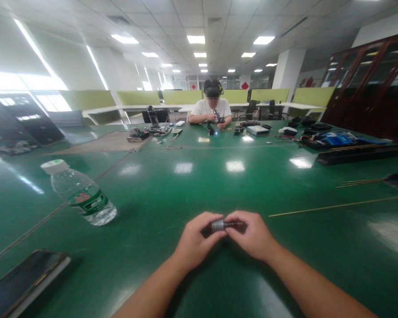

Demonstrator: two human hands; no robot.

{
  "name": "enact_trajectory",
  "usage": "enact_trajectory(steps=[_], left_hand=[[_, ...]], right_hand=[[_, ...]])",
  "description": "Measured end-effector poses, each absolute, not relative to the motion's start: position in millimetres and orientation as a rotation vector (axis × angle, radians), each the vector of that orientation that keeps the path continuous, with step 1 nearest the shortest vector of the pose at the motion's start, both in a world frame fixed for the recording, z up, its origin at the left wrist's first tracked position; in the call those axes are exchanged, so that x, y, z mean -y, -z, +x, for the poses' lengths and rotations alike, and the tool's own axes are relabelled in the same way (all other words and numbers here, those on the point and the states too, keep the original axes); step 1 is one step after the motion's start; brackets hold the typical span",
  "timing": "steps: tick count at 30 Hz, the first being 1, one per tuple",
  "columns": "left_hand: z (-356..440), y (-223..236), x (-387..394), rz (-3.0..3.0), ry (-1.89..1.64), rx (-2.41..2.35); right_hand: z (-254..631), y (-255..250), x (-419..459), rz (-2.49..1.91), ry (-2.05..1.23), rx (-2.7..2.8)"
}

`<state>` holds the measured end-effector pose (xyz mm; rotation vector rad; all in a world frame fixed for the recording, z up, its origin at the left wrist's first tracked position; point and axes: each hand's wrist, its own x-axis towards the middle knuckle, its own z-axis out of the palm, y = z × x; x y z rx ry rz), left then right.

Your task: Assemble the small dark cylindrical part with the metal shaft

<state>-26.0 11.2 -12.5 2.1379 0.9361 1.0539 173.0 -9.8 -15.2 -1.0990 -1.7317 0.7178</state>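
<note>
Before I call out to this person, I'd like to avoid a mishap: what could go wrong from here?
The small grey part, held at the fingertips of the left hand and right hand, might slip and roll on the glossy green table. The capped bottle is off to the left, where a wide reach could knock it.

I count 1 bare left hand (197, 236) and 1 bare right hand (252, 234), 1 small grey cylindrical piece (218, 225) and 1 thin dark shaft (239, 224). There is 1 clear plastic bottle with a white cap and green label (80, 194), 1 dark flat rectangular notebook-like object (26, 280) and 1 long yellowish rod lying apart (301, 211); the bunched yellowish rods (371, 181) blur together. Opposite sits 1 person in a white top (220, 108), with 2 red diamond-shaped decorations (245, 85) and 1 white square column (288, 68) beyond.
</note>
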Motion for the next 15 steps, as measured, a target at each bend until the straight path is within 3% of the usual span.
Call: enact_trajectory(steps=[15], left_hand=[[-24.8, 12.2, -10.2, 2.144, -1.034, -0.949]], right_hand=[[173.2, 15.4, 8.1, -1.115, -0.757, 1.733]])
